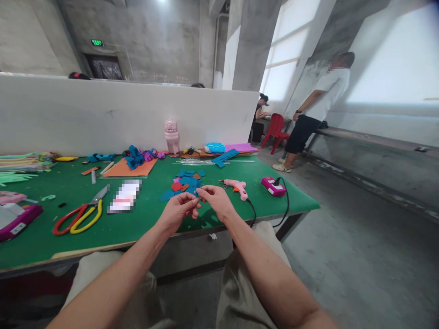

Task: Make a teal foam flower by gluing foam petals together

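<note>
My left hand (pixel 179 210) and my right hand (pixel 216 201) meet over the near edge of the green table (pixel 144 228). Both have thumb and fingers pinched together. Whatever is between the fingertips is too small to make out. Just beyond them lies a loose pile of blue cut pieces (pixel 190 183), with a red round piece (pixel 177 186) among them. To the right of my right hand a pink glue gun (pixel 239 188) rests on its side, its black cord running off the front edge.
Red-and-yellow-handled scissors (pixel 80 217) and a blurred white rectangle (pixel 125 195) lie at left. A magenta power box (pixel 273 186) sits at right. Behind are an orange sheet (pixel 130 169), a pink bottle (pixel 172 137) and a white partition (pixel 137 109). A person (pixel 322 100) stands beyond at right.
</note>
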Action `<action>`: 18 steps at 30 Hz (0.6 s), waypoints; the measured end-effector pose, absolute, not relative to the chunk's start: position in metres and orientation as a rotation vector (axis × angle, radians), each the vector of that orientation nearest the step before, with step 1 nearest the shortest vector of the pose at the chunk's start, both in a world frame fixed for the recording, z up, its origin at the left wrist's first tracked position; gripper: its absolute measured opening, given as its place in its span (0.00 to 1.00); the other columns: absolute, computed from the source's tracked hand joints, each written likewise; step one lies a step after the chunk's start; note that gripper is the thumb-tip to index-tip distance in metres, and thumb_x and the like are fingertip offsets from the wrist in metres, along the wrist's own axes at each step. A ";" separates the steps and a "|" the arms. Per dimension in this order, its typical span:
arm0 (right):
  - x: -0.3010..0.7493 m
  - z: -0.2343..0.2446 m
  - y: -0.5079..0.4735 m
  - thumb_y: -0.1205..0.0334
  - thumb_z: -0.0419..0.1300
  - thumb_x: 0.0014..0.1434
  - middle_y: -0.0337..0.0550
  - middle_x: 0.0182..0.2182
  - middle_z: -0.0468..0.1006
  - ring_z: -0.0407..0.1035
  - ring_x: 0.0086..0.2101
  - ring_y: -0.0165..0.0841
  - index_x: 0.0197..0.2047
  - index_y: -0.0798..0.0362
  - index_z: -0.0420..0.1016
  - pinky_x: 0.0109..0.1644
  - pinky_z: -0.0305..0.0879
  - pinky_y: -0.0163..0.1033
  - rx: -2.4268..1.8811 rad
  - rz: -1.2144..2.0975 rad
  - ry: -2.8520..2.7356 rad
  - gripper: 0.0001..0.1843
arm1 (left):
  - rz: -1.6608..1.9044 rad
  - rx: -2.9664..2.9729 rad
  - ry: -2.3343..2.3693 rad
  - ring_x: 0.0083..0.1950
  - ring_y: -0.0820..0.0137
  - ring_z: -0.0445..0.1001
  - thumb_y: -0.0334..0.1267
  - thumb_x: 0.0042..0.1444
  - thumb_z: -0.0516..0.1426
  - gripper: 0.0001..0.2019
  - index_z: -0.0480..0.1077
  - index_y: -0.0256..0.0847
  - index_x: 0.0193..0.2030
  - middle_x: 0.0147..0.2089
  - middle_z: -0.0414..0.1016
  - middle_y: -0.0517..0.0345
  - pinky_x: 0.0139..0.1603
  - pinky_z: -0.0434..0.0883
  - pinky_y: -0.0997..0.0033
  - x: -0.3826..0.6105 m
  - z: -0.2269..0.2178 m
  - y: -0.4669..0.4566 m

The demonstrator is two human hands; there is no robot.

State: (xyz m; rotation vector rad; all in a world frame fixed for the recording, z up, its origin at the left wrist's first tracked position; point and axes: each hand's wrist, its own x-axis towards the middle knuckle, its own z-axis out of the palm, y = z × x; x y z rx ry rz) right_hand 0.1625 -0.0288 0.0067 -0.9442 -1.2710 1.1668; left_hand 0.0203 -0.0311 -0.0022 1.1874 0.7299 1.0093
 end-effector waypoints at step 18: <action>0.156 0.007 -0.030 0.53 0.59 0.47 0.37 0.21 0.70 0.61 0.22 0.25 0.27 0.57 0.72 0.28 0.57 0.32 -0.983 1.090 -1.289 0.14 | 1.084 1.232 0.806 0.22 0.76 0.70 0.42 0.45 0.62 0.12 0.67 0.35 0.30 0.28 0.73 0.59 0.24 0.69 0.76 0.020 -0.004 -0.030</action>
